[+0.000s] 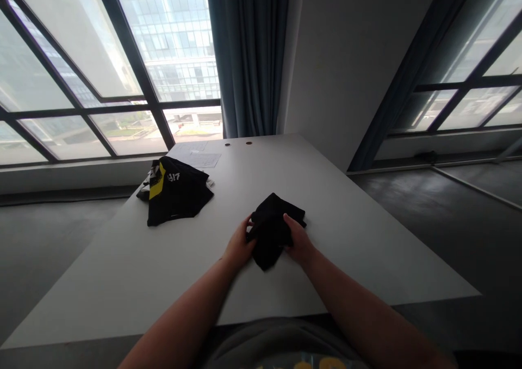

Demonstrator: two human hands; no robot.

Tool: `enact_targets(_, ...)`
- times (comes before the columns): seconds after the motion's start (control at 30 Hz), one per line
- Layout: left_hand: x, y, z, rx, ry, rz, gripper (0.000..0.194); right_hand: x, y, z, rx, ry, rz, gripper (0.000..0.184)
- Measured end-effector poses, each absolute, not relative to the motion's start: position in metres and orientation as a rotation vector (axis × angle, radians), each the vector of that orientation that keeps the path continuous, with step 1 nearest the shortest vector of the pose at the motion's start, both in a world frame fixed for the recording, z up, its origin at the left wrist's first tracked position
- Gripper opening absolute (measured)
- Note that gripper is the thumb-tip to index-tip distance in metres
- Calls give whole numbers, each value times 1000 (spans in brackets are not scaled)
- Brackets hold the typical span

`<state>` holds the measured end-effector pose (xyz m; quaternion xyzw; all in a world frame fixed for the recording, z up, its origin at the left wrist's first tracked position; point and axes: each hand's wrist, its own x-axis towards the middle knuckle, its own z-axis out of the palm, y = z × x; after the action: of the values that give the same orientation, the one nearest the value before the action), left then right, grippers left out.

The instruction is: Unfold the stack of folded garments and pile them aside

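Nearest me, both forearms reach forward over the near edge of the white table [326, 206]. My left hand [240, 245] grips the left edge of the black folded cloth [272, 229], fingers curled onto it. My right hand [299, 241] presses on its right side, fingers closed over the fabric. The cloth is plain black, matte, bunched into a compact, roughly squarish bundle with a corner pointing toward me, lying near the table's middle. Farther off, at about ten o'clock from the bundle, a second black garment with a yellow stripe and white print [176, 189] lies well apart. Beyond it, at eleven o'clock, papers [200, 157] lie near the window [122, 59].
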<state>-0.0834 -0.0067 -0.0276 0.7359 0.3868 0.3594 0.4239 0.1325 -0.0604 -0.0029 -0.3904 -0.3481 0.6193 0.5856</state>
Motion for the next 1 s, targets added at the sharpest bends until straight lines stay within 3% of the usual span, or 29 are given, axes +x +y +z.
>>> enact_targets(0.07, -85, -5, -25, 1597, 905, 890, 47, 144, -59, 12, -891, -775, 1512, 49)
enact_targets(0.13, -89, -4, -21, 1348, 810, 849, 36, 159, -57, 31, -843, -793, 1558, 45)
enact_targets(0.33, -121, 1, -9, 973, 701, 586, 49, 212, -36, 65, -842, -1164, 1503, 36)
enact_targets(0.5, -127, 19, -11, 1191, 660, 600, 58, 228, -5, 27, -985, -1111, 1468, 40)
enact_targets(0.63, -118, 28, -21, 1599, 816, 761, 51, 221, 6, -16, -1069, -893, 1246, 41)
enact_targets(0.77, -111, 23, -29, 1721, 1027, 935, 46, 218, 8, -38, -1205, -871, 772, 38)
enact_targets(0.9, -110, 20, -33, 1862, 1146, 1059, 25, 210, -6, -41, -1403, -1187, 518, 37)
enact_targets(1.0, -111, 23, -34, 1914, 1147, 1108, 20, 199, -20, -37, -1449, -1461, 418, 32)
